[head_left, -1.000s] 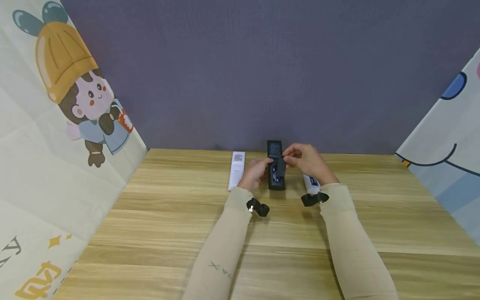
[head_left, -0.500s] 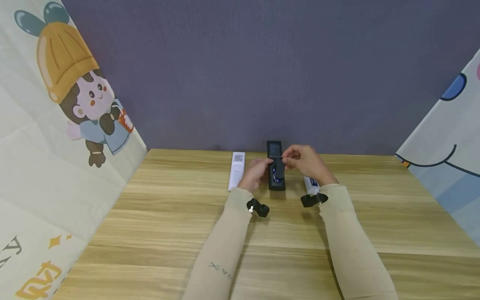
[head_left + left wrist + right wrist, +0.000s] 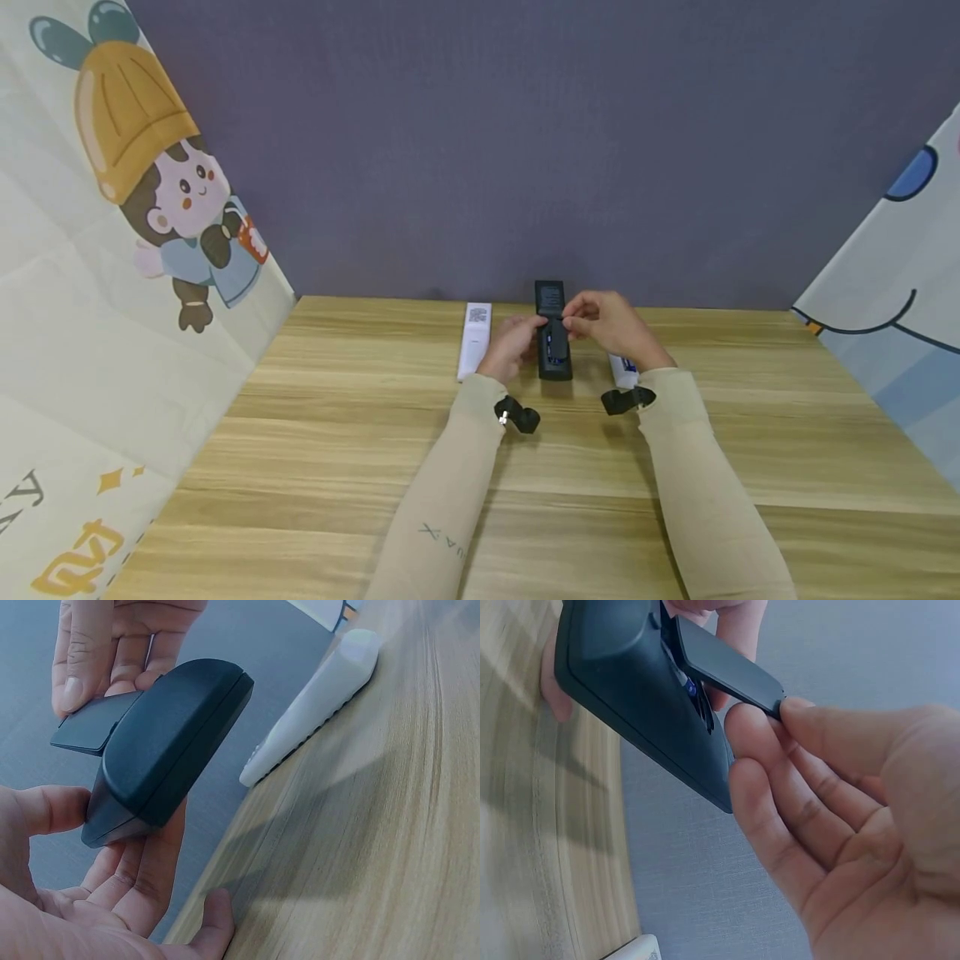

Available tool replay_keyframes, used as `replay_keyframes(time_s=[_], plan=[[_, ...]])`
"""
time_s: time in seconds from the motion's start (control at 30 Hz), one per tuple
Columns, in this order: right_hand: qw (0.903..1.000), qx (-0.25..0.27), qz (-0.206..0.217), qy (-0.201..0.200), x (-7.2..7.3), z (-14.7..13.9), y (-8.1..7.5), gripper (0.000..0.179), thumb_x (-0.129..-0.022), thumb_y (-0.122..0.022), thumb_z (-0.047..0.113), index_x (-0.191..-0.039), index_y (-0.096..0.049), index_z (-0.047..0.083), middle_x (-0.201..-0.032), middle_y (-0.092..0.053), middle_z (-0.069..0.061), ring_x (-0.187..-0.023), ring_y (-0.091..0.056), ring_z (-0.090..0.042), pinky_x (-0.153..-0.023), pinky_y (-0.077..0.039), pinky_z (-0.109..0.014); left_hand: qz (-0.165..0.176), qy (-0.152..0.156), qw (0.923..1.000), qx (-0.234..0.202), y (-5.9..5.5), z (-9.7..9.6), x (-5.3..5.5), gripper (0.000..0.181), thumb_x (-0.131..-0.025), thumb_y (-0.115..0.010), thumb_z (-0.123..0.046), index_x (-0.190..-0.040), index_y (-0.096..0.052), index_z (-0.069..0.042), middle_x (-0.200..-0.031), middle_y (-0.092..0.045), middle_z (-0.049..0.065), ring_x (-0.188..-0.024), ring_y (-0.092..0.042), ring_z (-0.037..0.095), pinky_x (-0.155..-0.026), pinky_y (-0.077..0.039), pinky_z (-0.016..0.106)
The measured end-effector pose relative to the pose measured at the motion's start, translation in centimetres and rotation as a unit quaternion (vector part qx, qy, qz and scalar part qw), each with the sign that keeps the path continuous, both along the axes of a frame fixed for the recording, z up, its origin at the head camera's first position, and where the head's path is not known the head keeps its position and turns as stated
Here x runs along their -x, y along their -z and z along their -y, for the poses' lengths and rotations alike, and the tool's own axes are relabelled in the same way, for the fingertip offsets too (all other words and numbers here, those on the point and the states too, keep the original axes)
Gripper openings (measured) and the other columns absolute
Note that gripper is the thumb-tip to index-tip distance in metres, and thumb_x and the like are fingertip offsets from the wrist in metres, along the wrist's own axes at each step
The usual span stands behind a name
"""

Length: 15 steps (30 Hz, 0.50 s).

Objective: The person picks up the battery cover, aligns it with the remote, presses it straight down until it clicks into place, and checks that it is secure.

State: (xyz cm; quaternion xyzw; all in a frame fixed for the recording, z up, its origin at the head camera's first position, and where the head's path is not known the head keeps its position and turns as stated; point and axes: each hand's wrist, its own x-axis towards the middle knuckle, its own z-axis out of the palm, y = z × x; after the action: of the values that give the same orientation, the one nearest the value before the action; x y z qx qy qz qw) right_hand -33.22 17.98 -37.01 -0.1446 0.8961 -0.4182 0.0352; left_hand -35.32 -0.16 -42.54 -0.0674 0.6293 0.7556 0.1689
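My left hand [image 3: 512, 346] grips a black remote control [image 3: 550, 296] by its sides, thumb on one edge and fingers on the other. The remote's back faces up, tilted over the table. My right hand [image 3: 611, 323] pinches the thin black battery cover [image 3: 731, 669] at one end between thumb and index finger. In the right wrist view the cover slants over the battery compartment, its far end at the opening. A blue battery [image 3: 690, 686] shows in the gap beneath it. The left wrist view shows the cover standing out beside the remote's rounded end [image 3: 180, 727].
Left of my left hand, a white remote [image 3: 474, 342] lies back up on the wooden table [image 3: 555, 467]. Another white remote [image 3: 622, 372] with a blue battery showing lies partly hidden under my right wrist. A dark grey panel [image 3: 525, 150] rises behind the table.
The right hand has shifted slightly left, bringing the battery cover from the compartment's right side to over it. The batteries are now mostly covered in the head view. The left hand keeps its hold.
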Motion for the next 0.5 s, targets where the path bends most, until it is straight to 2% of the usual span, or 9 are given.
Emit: replay_keyframes(time_s=[0.27, 0.5], plan=[[0.9999, -0.003, 0.002, -0.009, 0.01, 0.11, 0.02, 0.010, -0.103, -0.063, 0.016, -0.108, -0.069, 0.010, -0.096, -0.073, -0.011, -0.082, -0.072, -0.021, -0.073, -0.057, -0.037, 0.003, 0.001, 1.0000, -0.002, -0.05, -0.04, -0.07, 0.019, -0.098, -0.063, -0.025, -0.109, -0.068, -0.010, -0.083, -0.070, -0.002, -0.072, -0.065, 0.009, -0.076, -0.051, 0.031], [0.9998, -0.007, -0.001, -0.019, 0.07, 0.07, 0.13, 0.012, -0.102, -0.063, 0.016, -0.109, -0.069, 0.007, -0.096, -0.074, -0.014, -0.080, -0.071, -0.018, -0.072, -0.057, -0.035, 0.003, -0.010, 0.9999, -0.004, 0.04, -0.15, -0.07, 0.018, -0.097, -0.064, -0.024, -0.108, -0.068, -0.011, -0.082, -0.071, -0.002, -0.071, -0.065, 0.009, -0.075, -0.051, 0.030]])
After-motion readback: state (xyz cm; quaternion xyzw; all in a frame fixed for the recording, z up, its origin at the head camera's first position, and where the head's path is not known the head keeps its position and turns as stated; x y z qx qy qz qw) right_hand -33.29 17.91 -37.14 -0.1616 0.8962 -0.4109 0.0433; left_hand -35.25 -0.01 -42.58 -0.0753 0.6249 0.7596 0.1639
